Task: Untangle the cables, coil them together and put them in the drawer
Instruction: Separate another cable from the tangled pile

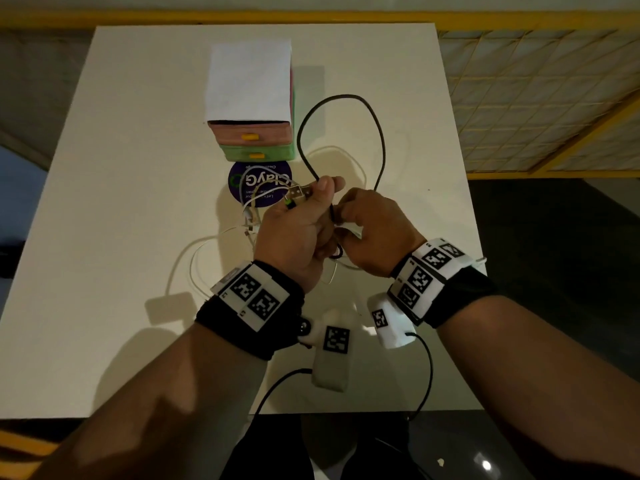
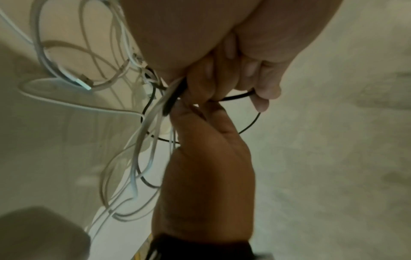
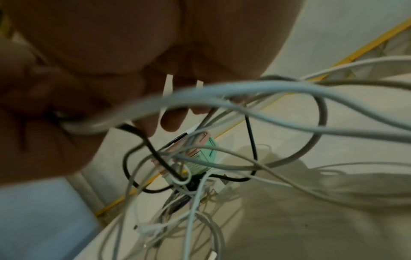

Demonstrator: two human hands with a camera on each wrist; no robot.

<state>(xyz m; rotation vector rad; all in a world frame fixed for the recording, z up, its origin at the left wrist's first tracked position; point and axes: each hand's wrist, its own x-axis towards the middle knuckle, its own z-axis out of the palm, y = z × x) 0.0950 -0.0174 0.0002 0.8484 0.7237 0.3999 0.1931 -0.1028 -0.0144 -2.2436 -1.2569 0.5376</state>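
Note:
Above the table's middle, my left hand [image 1: 301,220] grips a bunch of cable ends, and USB plugs [image 1: 297,195] stick out past its thumb. My right hand [image 1: 372,225] is close against it, fingers curled, pinching cable strands between the two hands. A black cable [image 1: 379,133] arcs in a big loop from the hands toward the drawer unit [image 1: 249,81]. White cables [image 1: 194,258] trail in loops on the table to the left. The left wrist view has my left hand [image 2: 251,73] curled round the black cable [image 2: 240,95] and white cables [image 2: 146,130]. The right wrist view shows tangled white cables [image 3: 222,91].
The small drawer unit has a pink drawer [image 1: 249,133] over a green drawer [image 1: 258,154], both shut, with yellow handles. A round purple sticker [image 1: 239,183] lies before it. The white table [image 1: 121,168] ends near my forearms; yellow railing runs behind.

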